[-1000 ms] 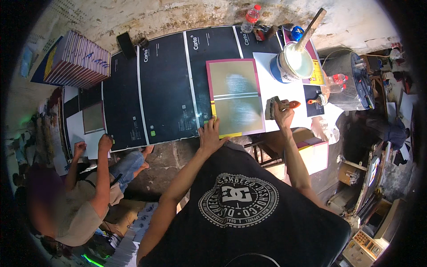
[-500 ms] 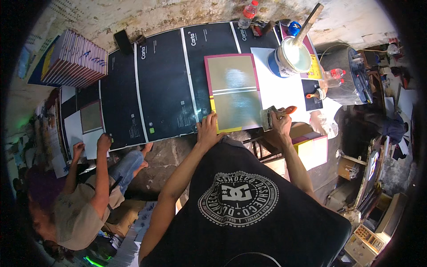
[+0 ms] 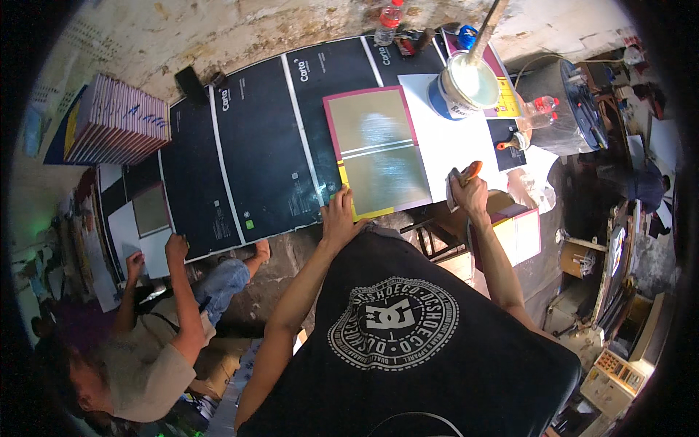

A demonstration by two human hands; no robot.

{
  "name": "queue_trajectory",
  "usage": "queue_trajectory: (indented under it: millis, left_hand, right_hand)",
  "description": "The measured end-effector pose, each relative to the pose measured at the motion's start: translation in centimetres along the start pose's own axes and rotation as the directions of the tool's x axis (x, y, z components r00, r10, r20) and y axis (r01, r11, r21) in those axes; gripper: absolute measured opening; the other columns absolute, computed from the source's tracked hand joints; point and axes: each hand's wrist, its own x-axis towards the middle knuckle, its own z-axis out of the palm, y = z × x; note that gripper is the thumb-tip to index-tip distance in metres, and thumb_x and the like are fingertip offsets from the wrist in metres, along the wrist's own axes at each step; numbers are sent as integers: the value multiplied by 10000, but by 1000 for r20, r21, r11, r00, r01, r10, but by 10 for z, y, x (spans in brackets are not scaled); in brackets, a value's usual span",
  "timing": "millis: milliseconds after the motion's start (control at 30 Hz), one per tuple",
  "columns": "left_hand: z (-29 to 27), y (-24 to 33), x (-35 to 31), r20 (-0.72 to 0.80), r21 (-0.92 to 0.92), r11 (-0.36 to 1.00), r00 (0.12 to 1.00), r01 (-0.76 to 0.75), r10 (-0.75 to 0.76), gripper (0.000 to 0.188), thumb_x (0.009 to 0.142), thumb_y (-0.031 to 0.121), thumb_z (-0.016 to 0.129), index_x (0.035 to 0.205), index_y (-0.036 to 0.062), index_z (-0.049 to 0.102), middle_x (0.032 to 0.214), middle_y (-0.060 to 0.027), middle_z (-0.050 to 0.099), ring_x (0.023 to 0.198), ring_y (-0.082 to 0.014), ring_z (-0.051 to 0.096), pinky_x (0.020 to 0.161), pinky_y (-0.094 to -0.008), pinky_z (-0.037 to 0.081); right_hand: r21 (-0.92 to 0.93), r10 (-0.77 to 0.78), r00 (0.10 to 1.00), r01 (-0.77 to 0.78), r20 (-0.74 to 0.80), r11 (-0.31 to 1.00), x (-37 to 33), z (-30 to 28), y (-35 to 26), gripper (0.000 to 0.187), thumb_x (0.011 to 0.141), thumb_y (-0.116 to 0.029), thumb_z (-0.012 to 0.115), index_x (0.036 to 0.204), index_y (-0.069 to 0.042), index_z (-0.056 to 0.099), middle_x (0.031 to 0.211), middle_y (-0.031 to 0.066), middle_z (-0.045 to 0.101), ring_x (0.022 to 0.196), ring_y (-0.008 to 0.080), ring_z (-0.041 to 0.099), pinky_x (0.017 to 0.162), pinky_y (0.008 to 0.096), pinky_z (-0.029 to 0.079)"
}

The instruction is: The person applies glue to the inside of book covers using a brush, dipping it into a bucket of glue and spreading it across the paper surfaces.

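Observation:
A book cover (image 3: 378,169) lies open on the table, its two grey boards glossy and wet-looking, bordered in maroon and yellow. My left hand (image 3: 339,220) rests at its near left corner, fingers stretched over the yellow edge. In my right hand (image 3: 472,195) is a wide brush (image 3: 455,179) with an orange handle, just right of the cover, over the near edge of a white sheet (image 3: 455,151). Whether its bristles touch the sheet I cannot tell. Behind stands a bucket (image 3: 447,100) of whitish paste with a wooden stick (image 3: 486,33) in it.
A second brush (image 3: 512,143) lies right of the sheet. Plastic bottles (image 3: 389,23) stand at the back. Stacked books (image 3: 120,120) and a phone (image 3: 191,85) are at far left. A co-worker's hands (image 3: 175,249) handle a smaller cover there. More covers (image 3: 518,237) sit below the table's right edge.
My right hand has drawn the brush rightward off the cover's near right edge and tilted it. My left hand stays at the corner. The whole view has shifted slightly.

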Motion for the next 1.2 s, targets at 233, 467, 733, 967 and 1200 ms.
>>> queue_trajectory:
  millis: [233,467,733,967,1200]
  left_hand:
    - [1,-6,-6,-29,-45,998,999,-39,38,959,778,647,721,1435,17,418,1457,-138,415,1280,-317,482,947,-524,370]
    - [10,-7,-3,-82,-3,997,993,-82,82,976,801,685,676,1438,-7,417,1449,-169,416,1294,-340,463,959,-514,353]
    - [13,-12,-6,-118,18,996,989,-90,92,907,813,643,687,1414,4,454,1438,-156,453,1275,-306,483,925,-495,372]
    - [15,-9,-5,-86,12,998,994,-67,68,845,830,577,720,1421,51,422,1443,-140,443,1280,-306,475,936,-520,345]
    - [31,-22,-3,-167,-35,994,981,-107,100,863,792,559,763,1416,69,426,1453,-134,420,1293,-279,437,959,-502,324]
  right_hand:
    - [341,-505,851,436,143,833,7,24,-60,337,828,-285,775,1000,-16,667,906,163,695,767,345,686,696,454,535]
    - [154,-303,945,319,-119,935,86,7,-51,298,873,-304,734,783,-39,632,629,132,606,569,327,629,560,430,512]
    - [451,-665,720,534,201,715,145,57,-147,373,847,-413,721,1000,-79,657,910,205,676,887,391,666,814,475,531]
    - [-11,-614,789,614,-12,790,299,64,-109,324,810,-384,775,904,-98,656,783,158,677,714,378,672,641,452,543]
    - [514,-727,661,565,186,645,224,56,-150,332,829,-382,750,1018,-126,657,967,178,686,957,381,664,826,466,530]
